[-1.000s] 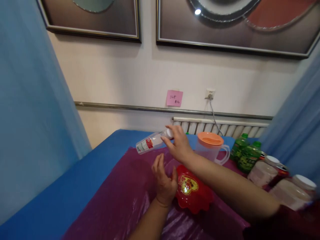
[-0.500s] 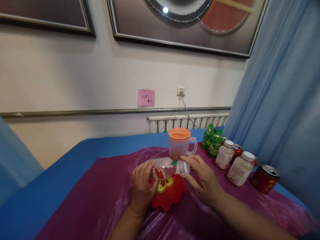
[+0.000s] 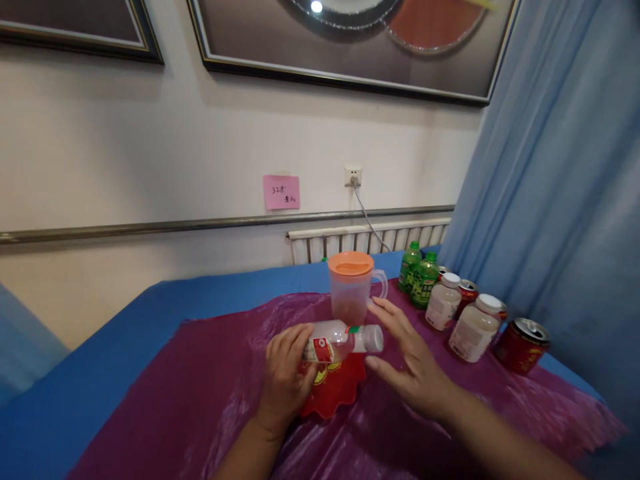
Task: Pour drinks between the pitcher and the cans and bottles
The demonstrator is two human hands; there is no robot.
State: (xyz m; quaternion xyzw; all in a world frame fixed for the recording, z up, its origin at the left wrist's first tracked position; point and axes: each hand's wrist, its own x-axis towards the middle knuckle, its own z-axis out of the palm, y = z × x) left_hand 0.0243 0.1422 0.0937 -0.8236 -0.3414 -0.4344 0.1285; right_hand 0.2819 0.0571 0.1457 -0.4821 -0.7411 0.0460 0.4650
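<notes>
At six o'clock from the jug [image 3: 349,297], a bottle [image 3: 341,339], base hidden by the grasping left hand [image 3: 284,370], right hand [image 3: 413,363] unclenched.

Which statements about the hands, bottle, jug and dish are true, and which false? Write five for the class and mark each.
1. The left hand holds the bottle. True.
2. The bottle stands upright. False: it is held sideways.
3. The right hand grips the cap. False: the right hand is open near the cap.
4. The jug has an orange lid. True.
5. The dish is green. False: the dish is red.
</notes>
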